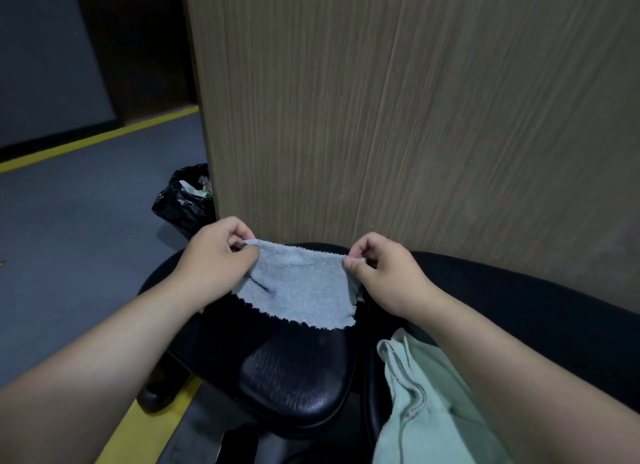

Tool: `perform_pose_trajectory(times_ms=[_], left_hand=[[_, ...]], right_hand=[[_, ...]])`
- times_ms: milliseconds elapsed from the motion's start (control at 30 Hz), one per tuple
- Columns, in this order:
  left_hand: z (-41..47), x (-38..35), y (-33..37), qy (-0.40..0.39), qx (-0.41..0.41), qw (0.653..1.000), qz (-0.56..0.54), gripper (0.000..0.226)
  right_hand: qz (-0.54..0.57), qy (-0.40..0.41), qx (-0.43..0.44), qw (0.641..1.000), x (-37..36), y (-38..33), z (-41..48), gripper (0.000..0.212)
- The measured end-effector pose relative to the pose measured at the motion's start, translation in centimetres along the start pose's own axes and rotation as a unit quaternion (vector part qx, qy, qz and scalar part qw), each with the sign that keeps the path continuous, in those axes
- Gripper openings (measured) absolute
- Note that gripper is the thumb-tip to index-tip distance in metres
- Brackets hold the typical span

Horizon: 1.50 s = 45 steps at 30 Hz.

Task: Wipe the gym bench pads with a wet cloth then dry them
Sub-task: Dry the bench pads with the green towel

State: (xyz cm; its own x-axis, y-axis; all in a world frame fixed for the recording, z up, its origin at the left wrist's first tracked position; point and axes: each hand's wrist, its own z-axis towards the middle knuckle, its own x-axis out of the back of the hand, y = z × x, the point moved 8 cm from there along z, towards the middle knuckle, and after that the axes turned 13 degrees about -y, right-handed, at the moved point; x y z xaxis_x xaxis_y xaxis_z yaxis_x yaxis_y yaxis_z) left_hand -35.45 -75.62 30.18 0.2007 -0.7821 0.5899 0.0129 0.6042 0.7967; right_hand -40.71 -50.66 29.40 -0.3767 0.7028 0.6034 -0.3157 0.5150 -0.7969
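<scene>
A pale blue terry cloth [300,283] is stretched flat between my hands over the black seat pad [294,377] of the gym bench. My left hand [216,255] pinches the cloth's far left corner. My right hand [377,269] pinches its far right corner. The cloth's frayed near edge hangs down onto the pad. A second black pad [519,311] runs off to the right. A light green cloth [422,401] lies draped over the gap between the two pads, under my right forearm.
A wood-grain wall panel [398,117] stands right behind the bench. A black bin bag [183,200] with rubbish sits on the floor at its left corner. The grey floor [69,238] carries yellow lines [104,137].
</scene>
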Motion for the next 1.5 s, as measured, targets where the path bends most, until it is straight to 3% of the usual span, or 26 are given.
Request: perform_pose_trajectory(times_ms=[167, 367, 600, 733, 1067, 1300, 1500], left_hand=[[0.0, -1.3, 1.3, 0.006, -0.027, 0.999, -0.030, 0.011], [-0.3, -4.1, 5.1, 0.016, -0.098, 0.994, -0.039, 0.026], [-0.2, -9.5, 10.3, -0.035, -0.124, 0.991, -0.021, 0.015], [-0.1, -13.0, 12.2, -0.096, -0.127, 0.984, -0.076, 0.028], [0.1, -20.0, 13.6, -0.231, -0.095, 0.966, 0.064, 0.047], [0.6, -22.8, 12.9, -0.326, -0.080, 0.930, 0.150, 0.066], [1.1, -22.8, 12.5, -0.318, -0.073, 0.927, 0.186, 0.068]], right_hand=[[0.078, 0.081, 0.051, 0.992, 2.8, 0.4, -1.9, 0.009], [0.042, 0.167, 0.133, 0.976, 5.9, -1.3, -5.2, 0.029], [-0.034, 0.198, 0.103, 0.974, 10.7, -0.2, -8.5, 0.030], [-0.057, 0.217, 0.070, 0.972, 13.5, 1.3, -10.3, 0.037], [-0.087, 0.123, -0.108, 0.983, 14.3, 9.7, -11.3, 0.045], [-0.149, 0.071, -0.153, 0.974, 13.6, 12.2, -10.8, 0.050], [-0.271, 0.048, -0.146, 0.950, 12.8, 10.9, -10.5, 0.043]])
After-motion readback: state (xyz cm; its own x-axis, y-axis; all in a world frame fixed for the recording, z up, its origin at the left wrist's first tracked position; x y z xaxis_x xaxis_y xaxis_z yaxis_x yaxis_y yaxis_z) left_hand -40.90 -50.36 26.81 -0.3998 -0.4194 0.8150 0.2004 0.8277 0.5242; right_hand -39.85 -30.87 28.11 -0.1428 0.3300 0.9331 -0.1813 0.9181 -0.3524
